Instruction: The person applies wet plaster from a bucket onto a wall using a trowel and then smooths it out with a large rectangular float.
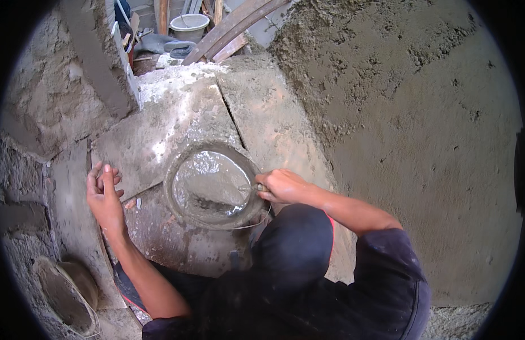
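Observation:
My right hand (282, 186) is closed around the handle of a trowel (216, 188). Its mortar-smeared blade lies inside a round bucket (170, 190), at the surface of the wet grey mortar (208, 161). How deep the blade sits is hard to make out. The bucket stands before my knees, with a thin wire handle hanging at its near right side. Off to the left of the bucket, my left hand (105, 195) is raised with loosely bent fingers and nothing in it.
Boards (273, 122) spattered with mortar lie under the bucket. A second bucket (81, 283) stands at the lower left. On the right rises a mortar-coated wall (421, 170), rougher toward the top. At the far end are a pale bucket (189, 25) and a curved beam (234, 28).

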Motion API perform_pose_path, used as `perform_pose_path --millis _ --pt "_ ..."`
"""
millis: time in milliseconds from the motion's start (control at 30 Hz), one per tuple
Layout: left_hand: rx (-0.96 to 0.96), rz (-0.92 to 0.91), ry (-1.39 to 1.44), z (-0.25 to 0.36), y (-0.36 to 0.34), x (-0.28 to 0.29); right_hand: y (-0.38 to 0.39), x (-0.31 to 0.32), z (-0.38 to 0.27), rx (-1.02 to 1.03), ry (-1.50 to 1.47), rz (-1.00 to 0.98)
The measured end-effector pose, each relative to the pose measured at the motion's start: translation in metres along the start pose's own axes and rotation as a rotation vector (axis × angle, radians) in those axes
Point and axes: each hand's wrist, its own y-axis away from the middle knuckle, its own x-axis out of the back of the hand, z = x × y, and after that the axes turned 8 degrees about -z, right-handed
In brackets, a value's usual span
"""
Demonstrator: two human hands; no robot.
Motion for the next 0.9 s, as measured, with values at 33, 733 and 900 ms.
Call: perform_pose_path --millis 33,733,900 --pt "0.001 0.006 -0.002 -0.001 -0.002 -0.004 0.005 0.006 0.001 0.033 -0.014 0.117" --pt "0.018 0.0 -0.02 -0.02 -0.019 -0.025 0.079 0.207 0.053 -0.504 0.212 0.556" --pt "-0.022 -0.023 0.012 -0.007 -0.013 -0.027 0.013 0.068 -0.006 -0.118 0.436 0.047"
